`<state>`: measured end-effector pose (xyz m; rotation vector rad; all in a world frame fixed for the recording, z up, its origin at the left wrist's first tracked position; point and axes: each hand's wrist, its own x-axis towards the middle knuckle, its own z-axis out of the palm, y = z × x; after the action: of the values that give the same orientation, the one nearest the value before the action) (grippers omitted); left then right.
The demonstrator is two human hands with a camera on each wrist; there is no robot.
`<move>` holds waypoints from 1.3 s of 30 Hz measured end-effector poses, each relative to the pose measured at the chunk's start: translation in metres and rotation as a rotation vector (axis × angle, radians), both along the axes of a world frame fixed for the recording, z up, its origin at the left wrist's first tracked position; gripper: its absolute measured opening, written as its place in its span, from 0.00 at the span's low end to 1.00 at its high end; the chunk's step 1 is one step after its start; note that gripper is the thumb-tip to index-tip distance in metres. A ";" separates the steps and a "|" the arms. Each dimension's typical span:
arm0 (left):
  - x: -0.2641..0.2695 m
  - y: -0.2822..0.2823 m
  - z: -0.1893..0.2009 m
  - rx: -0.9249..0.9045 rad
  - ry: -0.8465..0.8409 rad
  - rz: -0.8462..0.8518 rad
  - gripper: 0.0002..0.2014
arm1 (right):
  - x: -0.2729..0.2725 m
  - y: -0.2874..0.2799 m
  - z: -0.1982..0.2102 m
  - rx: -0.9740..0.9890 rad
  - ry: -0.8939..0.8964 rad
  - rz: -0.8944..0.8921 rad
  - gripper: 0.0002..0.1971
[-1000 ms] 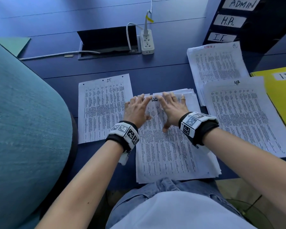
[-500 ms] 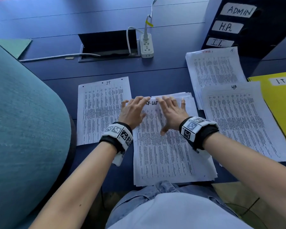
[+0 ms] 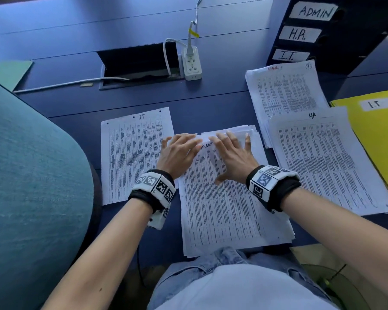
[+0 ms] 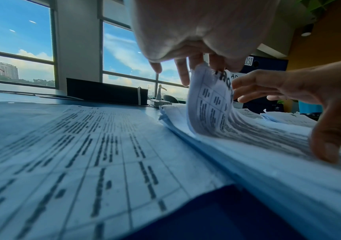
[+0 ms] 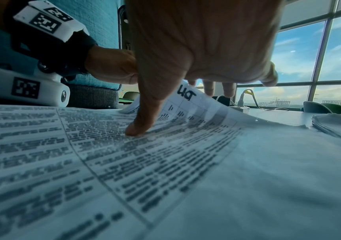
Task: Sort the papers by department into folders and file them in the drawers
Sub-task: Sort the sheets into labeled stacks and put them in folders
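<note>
From the head view, a middle stack of papers [image 3: 224, 211] lies on the blue bench [image 3: 211, 101] right in front of the person, and both hands sit at its far end: the left hand [image 3: 177, 155] and the right hand [image 3: 232, 156] have their fingers bent at the top sheet's [image 3: 207, 148] far edge, which is curled up off the stack. Left of that stack lies a single sheet marked IT [image 3: 134, 157]; right of it a pile headed HR [image 3: 323, 164], beyond that one marked ADMIN [image 3: 287, 90], and a yellow folder labelled I.T [image 3: 376, 135] at the far right. Drawers tagged ADMIN, H.R. and I.T. [image 3: 305, 34] stand behind those piles. From the left wrist, the left fingers [image 4: 184, 73] pinch the raised edge of the sheet [image 4: 210, 104]. From the right wrist, the right thumb [image 5: 143, 116] presses down on the stack [image 5: 165, 170] while the fingertips [image 5: 227, 89] reach over the lifted edge [image 5: 186, 97]
</note>
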<state>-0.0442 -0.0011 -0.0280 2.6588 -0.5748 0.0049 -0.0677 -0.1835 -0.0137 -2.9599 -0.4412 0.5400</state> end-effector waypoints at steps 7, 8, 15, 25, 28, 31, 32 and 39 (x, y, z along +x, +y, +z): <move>-0.006 0.000 0.001 0.047 0.045 -0.082 0.32 | -0.001 0.000 -0.001 0.013 -0.019 0.019 0.59; -0.007 0.000 0.001 0.009 0.055 -0.084 0.32 | -0.002 0.000 -0.002 0.024 -0.021 0.016 0.58; -0.004 -0.003 0.008 -0.520 0.422 0.153 0.39 | -0.001 -0.007 -0.008 0.152 -0.358 0.085 0.17; 0.004 0.004 -0.001 -0.657 0.466 0.390 0.11 | -0.026 -0.002 -0.016 0.356 -0.584 0.479 0.19; 0.001 0.006 0.002 -0.731 0.528 0.343 0.07 | -0.020 0.000 -0.010 0.434 -0.610 0.412 0.20; -0.002 0.008 0.006 -0.750 0.557 0.273 0.13 | -0.011 0.000 -0.005 0.470 -0.626 0.306 0.22; -0.003 0.008 0.007 -0.759 0.574 0.251 0.14 | -0.009 0.001 -0.004 0.466 -0.623 0.274 0.23; -0.006 0.008 0.006 -0.742 0.590 0.349 0.09 | 0.006 -0.007 0.003 0.429 -0.380 -0.131 0.21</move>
<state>-0.0507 0.0064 -0.0219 1.8629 0.0901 -0.3749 -0.0621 -0.1901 -0.0103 -2.6362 -0.3360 -0.1262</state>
